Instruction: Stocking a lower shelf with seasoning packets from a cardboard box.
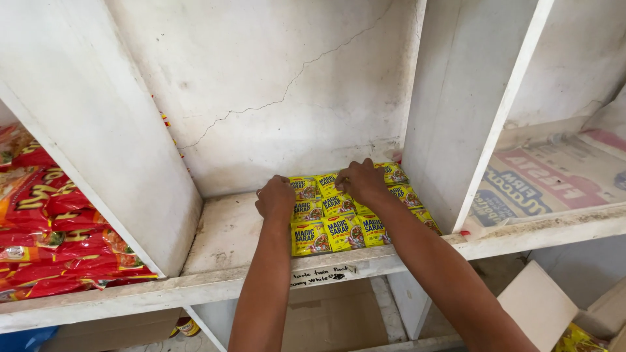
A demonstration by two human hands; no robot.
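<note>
Head view, middle of the frame: small yellow sachets point(339, 225), glossy, each with a red band and a little food picture, laid flat in overlapping rows on the right half of a white shelf point(225, 234). Left hand point(275, 199) at the left edge of the sachets, fingers curled down onto the back row, knuckles up. Right hand point(360, 180) on the back rows, fingers bent and pressing on the sachets, thumb toward the left hand. Whether either hand pinches a sachet: cannot tell. Left of the frame: red packets point(55, 234) piled in the next compartment. Right: printed paper lining point(554, 176) on the neighbouring shelf. Lower right: cardboard box point(535, 306).
</note>
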